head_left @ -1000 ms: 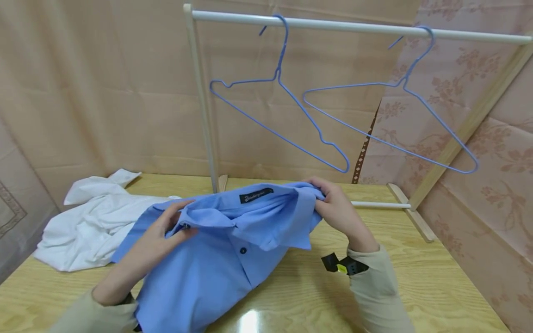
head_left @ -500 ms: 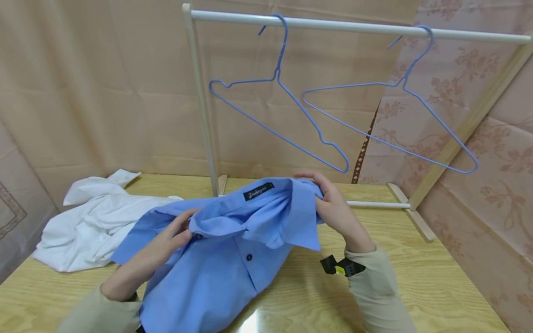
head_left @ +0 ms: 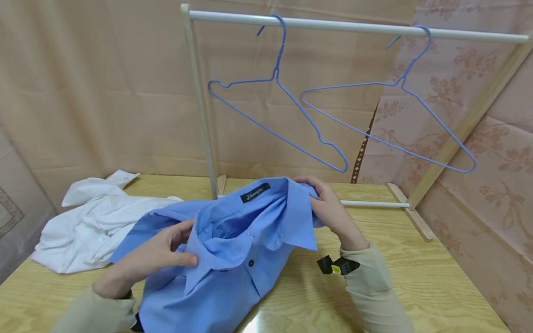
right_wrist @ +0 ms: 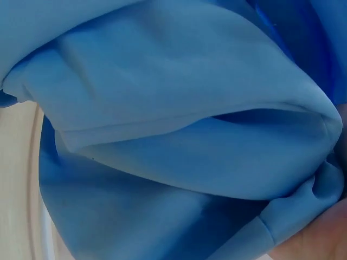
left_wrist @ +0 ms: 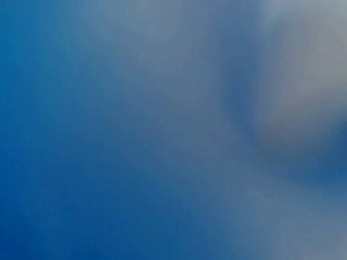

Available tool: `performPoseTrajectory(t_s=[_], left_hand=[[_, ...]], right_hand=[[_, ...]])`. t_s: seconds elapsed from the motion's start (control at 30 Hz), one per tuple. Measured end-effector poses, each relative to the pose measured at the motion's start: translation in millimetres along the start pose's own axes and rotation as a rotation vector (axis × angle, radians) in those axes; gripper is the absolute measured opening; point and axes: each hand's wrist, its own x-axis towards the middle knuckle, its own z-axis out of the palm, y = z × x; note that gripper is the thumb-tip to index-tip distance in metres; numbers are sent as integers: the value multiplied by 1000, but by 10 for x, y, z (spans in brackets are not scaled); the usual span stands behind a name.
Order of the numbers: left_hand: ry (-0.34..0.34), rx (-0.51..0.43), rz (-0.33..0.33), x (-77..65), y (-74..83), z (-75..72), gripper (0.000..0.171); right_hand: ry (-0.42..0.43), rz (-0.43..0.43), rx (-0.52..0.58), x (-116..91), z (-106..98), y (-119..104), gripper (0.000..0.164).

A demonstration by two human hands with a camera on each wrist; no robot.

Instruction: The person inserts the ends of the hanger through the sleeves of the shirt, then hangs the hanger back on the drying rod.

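Note:
A blue button-up shirt (head_left: 225, 286) with a dark label inside its neck is held up off the table at the collar. My left hand (head_left: 162, 247) grips the left side of the collar, thumb in front and fingers behind the cloth. On the other side my right hand (head_left: 329, 206) holds the shirt by the collar and shoulder, its fingertips partly hidden by fabric. Close folds of the blue shirt (right_wrist: 179, 151) fill most of the right wrist view, with part of the right hand (right_wrist: 317, 235) at the lower right. The left wrist view is a blue blur.
Crumpled white cloth (head_left: 91, 231) lies at the left on the wooden table (head_left: 416, 286). Behind the shirt stands a rack with a white rail (head_left: 354, 25). Two blue wire hangers, a left hanger (head_left: 266, 125) and a right hanger (head_left: 387, 143), hang from it.
The left collar flap has turned outward and down, and the neck opening is wider. My left thumb has moved onto the front of the collar. The right hand has shifted slightly left.

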Motion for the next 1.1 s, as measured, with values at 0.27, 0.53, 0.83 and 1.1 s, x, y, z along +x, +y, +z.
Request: performPoseTrajectory(t_s=[0.27, 0.53, 0.83, 1.1], left_hand=[[244, 109, -63, -1, 17, 61, 55], [429, 220, -77, 10, 52, 89, 51], [485, 381, -48, 42, 24, 79, 59], [506, 438, 25, 45, -11, 90, 47]], right_hand=[[-26, 6, -19, 26, 57, 72, 29], [-179, -36, -76, 18, 51, 100, 31], [-382, -177, -38, -67, -31, -178, 40], [-491, -136, -129, -64, 43, -97, 70]])
